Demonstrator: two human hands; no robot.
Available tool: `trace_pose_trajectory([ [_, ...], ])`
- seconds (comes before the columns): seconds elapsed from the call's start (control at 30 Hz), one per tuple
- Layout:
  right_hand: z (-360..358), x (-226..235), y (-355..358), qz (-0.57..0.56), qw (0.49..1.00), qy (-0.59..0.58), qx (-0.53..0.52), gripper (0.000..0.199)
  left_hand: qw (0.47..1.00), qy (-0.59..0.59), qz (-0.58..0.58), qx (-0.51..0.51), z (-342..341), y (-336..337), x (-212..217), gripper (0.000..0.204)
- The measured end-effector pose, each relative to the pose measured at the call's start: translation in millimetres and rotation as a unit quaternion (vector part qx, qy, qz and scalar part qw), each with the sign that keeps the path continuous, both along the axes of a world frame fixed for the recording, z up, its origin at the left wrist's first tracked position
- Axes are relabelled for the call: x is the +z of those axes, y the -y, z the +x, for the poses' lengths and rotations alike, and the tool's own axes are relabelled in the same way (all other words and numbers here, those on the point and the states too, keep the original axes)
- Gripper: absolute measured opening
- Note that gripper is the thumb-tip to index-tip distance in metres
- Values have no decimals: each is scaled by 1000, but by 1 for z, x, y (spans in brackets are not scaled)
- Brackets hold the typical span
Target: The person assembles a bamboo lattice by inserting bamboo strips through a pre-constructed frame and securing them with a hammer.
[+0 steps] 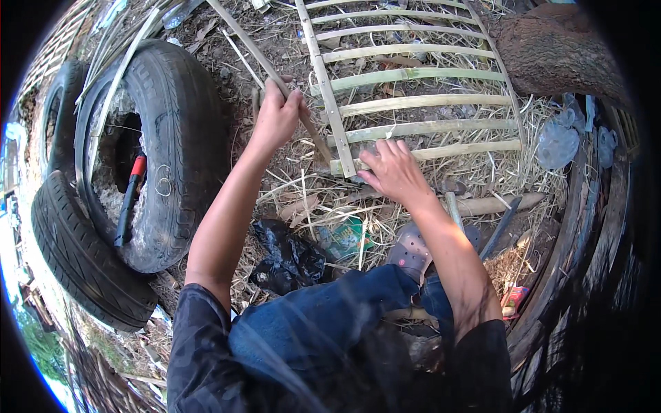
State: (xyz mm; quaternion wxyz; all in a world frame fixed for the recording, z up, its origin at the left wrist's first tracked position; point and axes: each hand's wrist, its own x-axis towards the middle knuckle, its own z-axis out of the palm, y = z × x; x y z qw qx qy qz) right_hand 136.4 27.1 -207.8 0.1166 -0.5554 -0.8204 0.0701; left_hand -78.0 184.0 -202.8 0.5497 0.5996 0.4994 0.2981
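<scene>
My left hand (275, 115) is closed around a long thin wooden stick (241, 38), which slants from the upper left down to the near left corner of a bamboo slat frame (326, 79). The frame lies on the ground, with several curved, pale slats fixed across two long rails. At its near end my right hand (398, 171) is closed on the lowest bamboo slat (468, 149), fingers above it and thumb on the near side. Part of that slat is hidden under the hand.
Worn tyres stand at left, the large tyre (189, 138) holding a red-and-black handled tool (127, 210). A black plastic bag (286, 258) lies near my knee. A thick log (558, 51) lies at upper right, beside clear plastic (556, 144). Straw covers the soil around my shoe (407, 249).
</scene>
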Motion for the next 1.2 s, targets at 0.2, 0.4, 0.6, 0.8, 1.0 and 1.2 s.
trace_pose_trajectory([
  [0.2, 1, 0, 1, -26, 1000, -14, 1, 31, 983, -54, -173, -5, 7, -26, -30, 23],
  [0.4, -2, 4, -2, -25, 1000, -16, -4, 30, 966, -185, -171, -58, -9, -30, -24, 35],
  [0.6, -12, 1, -7, -6, 999, -25, -22, 31, 826, -320, 463, 9, -20, 17, 3, 38],
  [0.8, -35, 9, -22, -10, 996, -77, -42, 32, 981, -189, 15, -44, -37, 59, -5, 23],
  [1.0, -65, 1, -23, 2, 994, -109, -32, 31, 988, 12, -151, -32, -59, 58, -33, 35],
  [1.2, -51, -6, -7, -29, 995, -84, -33, 28, 964, -256, -2, -72, -53, 73, -36, 35],
])
